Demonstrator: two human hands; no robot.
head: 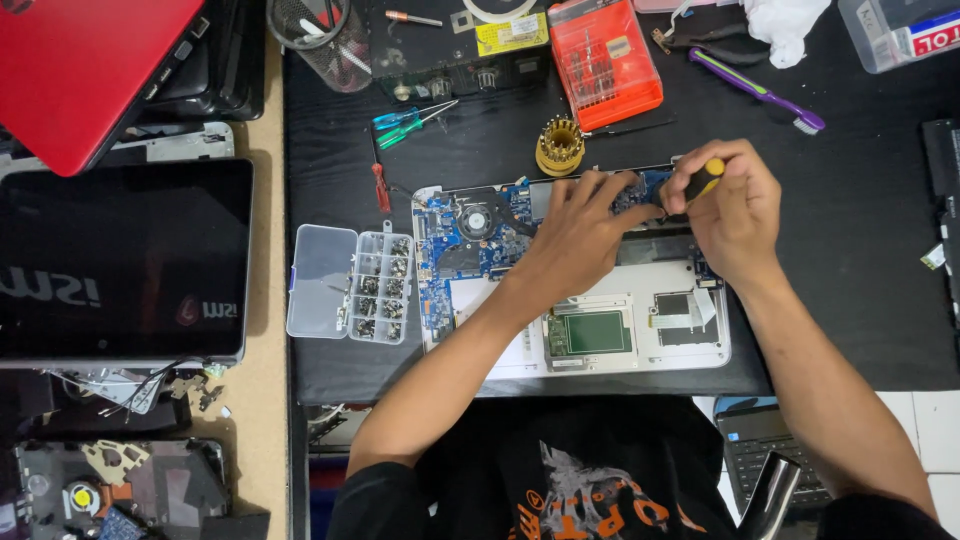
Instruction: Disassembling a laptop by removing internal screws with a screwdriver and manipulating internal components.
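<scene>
Your right hand (735, 205) is closed around a screwdriver (700, 182) with a yellow and black handle, its tip down at the upper edge of the opened laptop (570, 270) lying on the dark tabletop (850, 280). Your left hand (580, 235) rests spread, fingers flat on the circuit board beside the fan (475, 218). A clear screw organizer (350, 283) sits just left of the laptop, an orange bit case (603, 62) behind it.

Electronics repair workshop, opened laptop chassis (600, 300) with bare circuit board on a black mat (850, 250), compartmented screw box (350, 283), orange bit case (604, 62), spare laptops (125, 260) stacked alongside
</scene>
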